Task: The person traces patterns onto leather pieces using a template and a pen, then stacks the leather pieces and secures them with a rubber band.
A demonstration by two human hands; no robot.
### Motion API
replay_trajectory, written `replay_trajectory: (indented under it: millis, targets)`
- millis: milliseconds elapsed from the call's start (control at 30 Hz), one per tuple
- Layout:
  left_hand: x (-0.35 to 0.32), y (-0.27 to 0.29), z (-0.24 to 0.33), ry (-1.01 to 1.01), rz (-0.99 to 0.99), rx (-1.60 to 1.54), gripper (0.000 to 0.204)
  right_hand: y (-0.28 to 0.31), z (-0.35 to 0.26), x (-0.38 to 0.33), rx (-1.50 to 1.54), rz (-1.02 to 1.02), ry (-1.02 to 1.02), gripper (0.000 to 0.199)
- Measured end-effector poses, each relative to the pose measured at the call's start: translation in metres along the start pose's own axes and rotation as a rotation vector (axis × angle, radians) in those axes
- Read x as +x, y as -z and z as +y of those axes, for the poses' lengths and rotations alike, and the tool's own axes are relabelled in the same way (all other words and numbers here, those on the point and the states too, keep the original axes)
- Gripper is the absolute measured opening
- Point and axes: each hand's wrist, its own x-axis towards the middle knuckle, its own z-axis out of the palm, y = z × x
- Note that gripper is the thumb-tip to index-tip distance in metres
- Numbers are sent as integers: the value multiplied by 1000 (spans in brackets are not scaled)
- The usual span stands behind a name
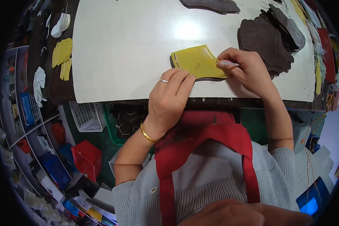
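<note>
- Left hand (169,100) – fingers together, pressing the yellow template (196,62) flat on a dark leather piece (203,78) on the white table (124,49).
- Right hand (248,69) – fingers pinched on a silver pen (229,64) at the template's edge.
- White basket (87,116) below; its contents cannot be told.

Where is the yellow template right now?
The yellow template lies on a dark leather piece at the white table's near edge, between both hands, left of the leather stack.

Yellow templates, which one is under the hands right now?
The yellow template on the white table, pinned by the left hand atop a dark piece while the right hand traces its edge. The other yellow templates lie untouched far left.
</note>
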Motion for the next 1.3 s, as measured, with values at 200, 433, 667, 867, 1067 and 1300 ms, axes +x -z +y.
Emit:
replay_trajectory:
  millis: [200,433,667,867,1067,1300]
  targets:
    - [0,3,5,-8,-49,62,28,-8,-2,2,-165,30,97,19]
    - [11,5,14,-26,-238,283,43,16,18,1,51,84,-3,18]
    - [20,6,26,-92,-357,375,54,7,19,-22,-175,228,78,18]
    - [18,1,32,-119,-367,341,44,21,15,-13,-359,482,299,18]
    - [10,-23,43,-171,-185,306,43,6,-31,13,-170,113,323,27]
    - [-1,-25,46,-121,-216,248,46,-34,-61,63,-308,-252,477,22]
